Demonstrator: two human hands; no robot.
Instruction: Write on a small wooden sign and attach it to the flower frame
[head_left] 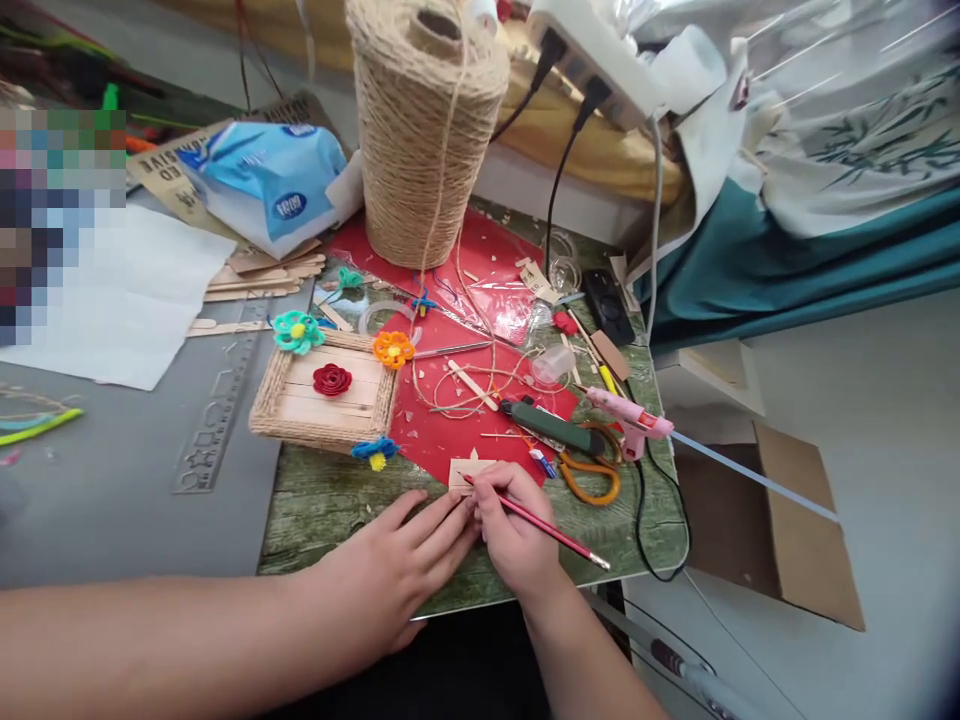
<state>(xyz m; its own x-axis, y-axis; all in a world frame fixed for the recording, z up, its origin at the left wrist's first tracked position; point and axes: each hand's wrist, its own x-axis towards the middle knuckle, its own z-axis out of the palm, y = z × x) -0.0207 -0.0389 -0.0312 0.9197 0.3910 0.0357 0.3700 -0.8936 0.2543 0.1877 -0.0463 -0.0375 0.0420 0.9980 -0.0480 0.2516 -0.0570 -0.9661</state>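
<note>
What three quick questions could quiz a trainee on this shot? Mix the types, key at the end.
1. Which hand holds the slim red pencil with the white eraser?
2. True or false: the dark red rose-shaped ornament sits within the walls of the rectangular, twine-wrapped wooden tray.
3. Fill in: the fuzzy corner flower nearest the bare left hand is ____ with a yellow centre.

Key: 1. The right hand. 2. True. 3. Blue.

Green wood-patterned worktop; teal cloth hangs beyond its far right corner; mustard-yellow cloth hangs behind the far edge.
</note>
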